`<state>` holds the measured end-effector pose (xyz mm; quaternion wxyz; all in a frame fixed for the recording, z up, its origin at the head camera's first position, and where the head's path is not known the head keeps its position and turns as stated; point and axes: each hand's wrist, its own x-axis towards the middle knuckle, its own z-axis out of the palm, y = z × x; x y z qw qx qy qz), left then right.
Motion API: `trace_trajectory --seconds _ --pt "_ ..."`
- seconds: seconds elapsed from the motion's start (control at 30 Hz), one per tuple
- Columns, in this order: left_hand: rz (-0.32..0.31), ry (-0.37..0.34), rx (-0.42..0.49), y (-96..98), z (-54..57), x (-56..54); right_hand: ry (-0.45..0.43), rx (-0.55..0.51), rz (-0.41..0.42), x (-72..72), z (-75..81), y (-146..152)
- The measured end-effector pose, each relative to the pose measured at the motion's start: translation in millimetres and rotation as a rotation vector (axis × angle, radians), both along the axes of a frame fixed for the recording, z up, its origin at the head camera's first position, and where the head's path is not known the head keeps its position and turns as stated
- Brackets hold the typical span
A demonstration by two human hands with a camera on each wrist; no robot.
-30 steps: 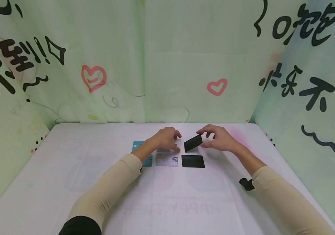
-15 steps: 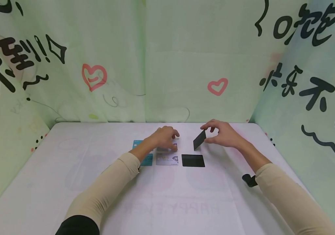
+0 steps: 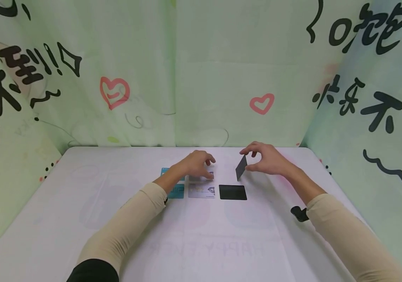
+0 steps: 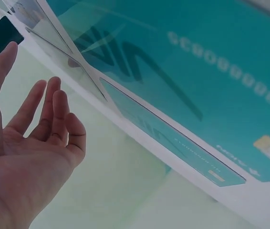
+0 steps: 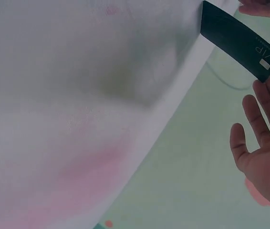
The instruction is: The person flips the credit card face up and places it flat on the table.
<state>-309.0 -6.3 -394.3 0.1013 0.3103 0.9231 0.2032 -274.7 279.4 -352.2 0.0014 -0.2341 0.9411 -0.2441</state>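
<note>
Between thumb and fingertips, my right hand pinches a dark card, held upright above the table. In the right wrist view this card is dark green with "VIP" lettering and a small chip. My left hand hovers over the rows of cards with loosely bent fingers and nothing in its grip. A black card lies flat in the near row, beside a silvery card and a teal card. Behind them, a second teal card and another silvery card are partly covered by my left hand.
The cards lie on a white-covered table. Green curtains with writing and red hearts enclose the back and sides. A small black object, seemingly a strap end, shows by the right sleeve.
My right hand has lifted the dark card up and to the right of the far row and turned it steeper, nearly edge-on to the head view. My left hand has barely moved.
</note>
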Motion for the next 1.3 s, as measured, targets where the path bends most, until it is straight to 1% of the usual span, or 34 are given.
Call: trace_trajectory --seconds 0.27,0.37,0.53,0.8,0.93,1.3 --pt "-0.003 -0.069 0.096 -2.8 -0.6 0.0 -0.046 -0.029 -0.031 -1.1 -11.3 -4" --pt "-0.004 -0.079 0.124 -4.6 0.8 -0.5 -0.058 -0.047 -0.046 -2.1 -14.2 -5" --pt "-0.001 -0.083 0.169 -6.9 3.9 -2.2 -0.064 -0.060 -0.043 -2.9 -17.0 -8" --pt "0.010 -0.107 0.174 -4.9 4.3 -2.9 -0.069 -0.055 -0.048 -6.0 -26.8 -10" --pt "0.006 -0.120 0.179 -4.3 4.9 -3.0 -0.068 -0.046 -0.042 -7.0 -31.0 -10" --pt "0.000 -0.145 0.196 -4.2 5.7 -5.8 -0.074 -0.054 -0.018 -3.5 -34.6 -14"
